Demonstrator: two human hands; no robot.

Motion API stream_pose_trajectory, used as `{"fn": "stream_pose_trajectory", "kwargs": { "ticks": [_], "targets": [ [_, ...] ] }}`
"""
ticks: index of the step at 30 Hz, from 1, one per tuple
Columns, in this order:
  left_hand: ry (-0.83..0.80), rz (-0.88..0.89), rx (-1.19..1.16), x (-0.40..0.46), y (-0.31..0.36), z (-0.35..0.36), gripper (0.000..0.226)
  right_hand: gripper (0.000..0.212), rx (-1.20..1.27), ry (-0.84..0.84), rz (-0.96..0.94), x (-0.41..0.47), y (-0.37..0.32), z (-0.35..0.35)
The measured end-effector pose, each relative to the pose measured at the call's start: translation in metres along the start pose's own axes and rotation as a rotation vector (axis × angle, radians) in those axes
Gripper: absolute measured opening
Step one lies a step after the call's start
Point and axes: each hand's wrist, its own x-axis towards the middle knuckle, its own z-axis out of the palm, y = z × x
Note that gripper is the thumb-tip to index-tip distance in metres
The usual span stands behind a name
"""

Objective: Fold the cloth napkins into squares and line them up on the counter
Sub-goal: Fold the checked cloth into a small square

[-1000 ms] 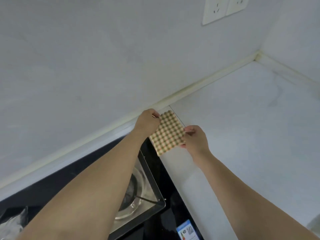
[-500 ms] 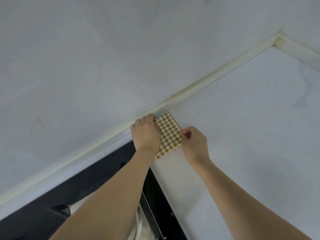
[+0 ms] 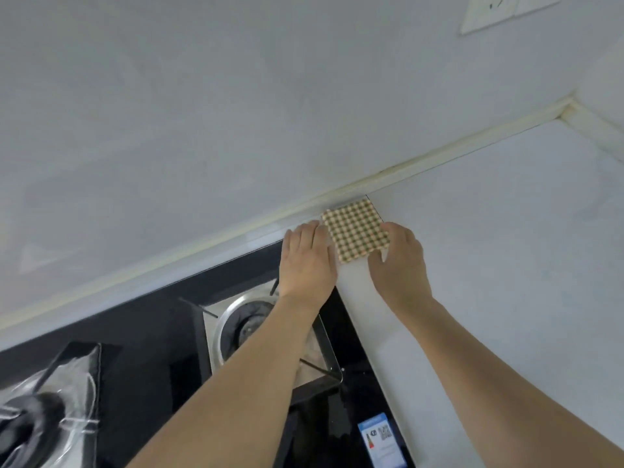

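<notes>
Your open room is the bare worktop (image 3: 506,265) right of the folded napkin (image 3: 355,230). The wall (image 3: 236,113) blocks you just behind the napkin. The black hob (image 3: 152,315) and its burner (image 3: 246,322) crowd the left, under your left forearm.

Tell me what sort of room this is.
Most likely a home kitchen: a black gas hob with a burner is set into a pale counter, and wall sockets sit above it.
</notes>
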Motion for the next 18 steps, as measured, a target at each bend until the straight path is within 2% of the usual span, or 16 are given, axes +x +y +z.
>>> {"fn": "stream_pose_trajectory", "kwargs": {
  "ticks": [7, 18],
  "targets": [
    [0.088, -0.078, 0.076, -0.060, -0.048, -0.087, 0.042, 0.048, -0.066, -0.056, -0.205, -0.064, -0.076, 0.012],
    [0.183, -0.207, 0.098, -0.214, -0.215, -0.215, 0.041, 0.048, -0.058, -0.178, -0.358, -0.214, -0.235, 0.114]
  ]
}}
